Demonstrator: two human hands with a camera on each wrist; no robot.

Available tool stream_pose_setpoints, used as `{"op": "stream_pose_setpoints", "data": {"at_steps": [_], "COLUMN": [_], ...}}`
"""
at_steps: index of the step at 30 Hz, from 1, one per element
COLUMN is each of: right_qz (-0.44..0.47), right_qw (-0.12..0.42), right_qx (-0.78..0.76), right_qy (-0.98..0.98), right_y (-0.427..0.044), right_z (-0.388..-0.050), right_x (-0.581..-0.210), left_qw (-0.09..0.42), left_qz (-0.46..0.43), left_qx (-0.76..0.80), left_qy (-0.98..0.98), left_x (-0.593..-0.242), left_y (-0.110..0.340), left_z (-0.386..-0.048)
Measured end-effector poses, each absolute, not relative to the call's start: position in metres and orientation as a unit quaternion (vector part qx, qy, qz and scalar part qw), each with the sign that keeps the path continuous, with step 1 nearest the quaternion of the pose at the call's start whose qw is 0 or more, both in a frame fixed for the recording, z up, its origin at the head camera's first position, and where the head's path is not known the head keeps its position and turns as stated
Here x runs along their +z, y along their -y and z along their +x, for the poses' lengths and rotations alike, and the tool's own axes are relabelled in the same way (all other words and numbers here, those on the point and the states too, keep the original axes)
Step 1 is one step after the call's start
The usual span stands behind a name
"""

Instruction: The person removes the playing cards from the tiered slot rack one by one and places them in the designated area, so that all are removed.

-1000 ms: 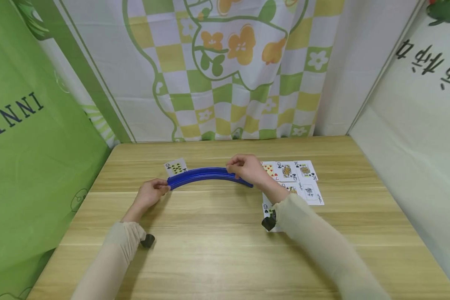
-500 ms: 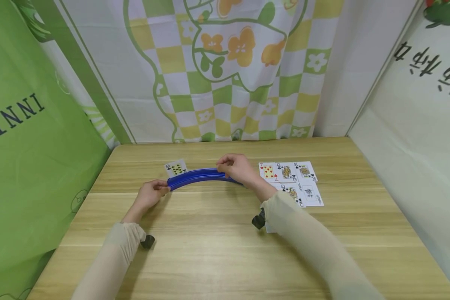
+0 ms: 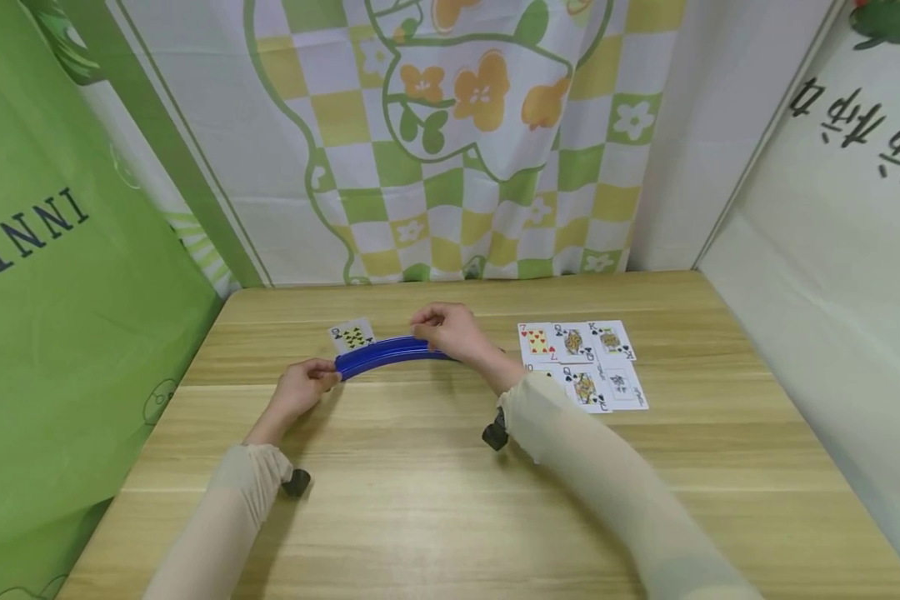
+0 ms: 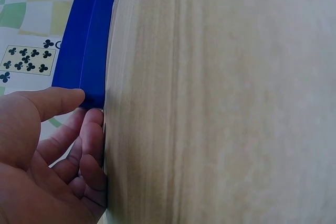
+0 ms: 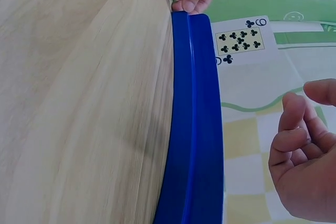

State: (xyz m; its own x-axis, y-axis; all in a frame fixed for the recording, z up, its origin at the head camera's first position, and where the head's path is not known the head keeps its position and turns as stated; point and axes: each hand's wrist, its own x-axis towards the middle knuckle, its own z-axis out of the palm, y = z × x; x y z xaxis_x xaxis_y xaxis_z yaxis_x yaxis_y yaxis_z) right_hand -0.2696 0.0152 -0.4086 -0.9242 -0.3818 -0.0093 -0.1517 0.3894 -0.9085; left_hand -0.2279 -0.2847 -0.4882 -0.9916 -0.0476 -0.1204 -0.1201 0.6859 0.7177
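A curved blue playing card holder (image 3: 382, 355) with a groove along it lies on the table. My left hand (image 3: 302, 388) pinches its left end; in the left wrist view the thumb (image 4: 65, 99) lies on top and the fingers are curled below. A nine of clubs (image 3: 352, 335) stands up from the holder near that end, its lower part hidden by the blue rail (image 5: 195, 103). Over the holder's right half hovers my right hand (image 3: 453, 332), its fingers loosely curled. A gap shows between thumb and forefinger in the right wrist view, with nothing between them.
Several face-up cards lie in overlapping rows on the right, among them a seven of hearts (image 3: 537, 342), a queen (image 3: 574, 342), a king (image 3: 610, 340) and a joker (image 3: 621, 383). My right sleeve (image 3: 607, 467) passes in front of them. A patterned curtain (image 3: 487, 208) hangs behind the table.
My right hand has moved left along the holder, toward the nine of clubs, uncovering more of the cards on the right. The left hand and the holder have stayed put.
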Motion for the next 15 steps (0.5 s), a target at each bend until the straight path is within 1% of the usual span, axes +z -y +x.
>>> {"op": "stream_pose_setpoints", "data": {"at_steps": [8, 15], "right_qz": [-0.168, -0.172], "right_qw": [0.123, 0.117], "right_qx": [-0.535, -0.534], "right_qy": [-0.819, -0.82], "right_y": [0.003, 0.015], "right_z": [-0.276, -0.28], "right_x": [-0.412, -0.416], "left_qw": [0.044, 0.044], "left_qz": [-0.05, -0.053], "left_qx": [0.395, 0.395], "left_qy": [-0.916, -0.916], "left_x": [-0.488, -0.486], "left_y": [0.284, 0.283], "left_z": [-0.227, -0.226]}}
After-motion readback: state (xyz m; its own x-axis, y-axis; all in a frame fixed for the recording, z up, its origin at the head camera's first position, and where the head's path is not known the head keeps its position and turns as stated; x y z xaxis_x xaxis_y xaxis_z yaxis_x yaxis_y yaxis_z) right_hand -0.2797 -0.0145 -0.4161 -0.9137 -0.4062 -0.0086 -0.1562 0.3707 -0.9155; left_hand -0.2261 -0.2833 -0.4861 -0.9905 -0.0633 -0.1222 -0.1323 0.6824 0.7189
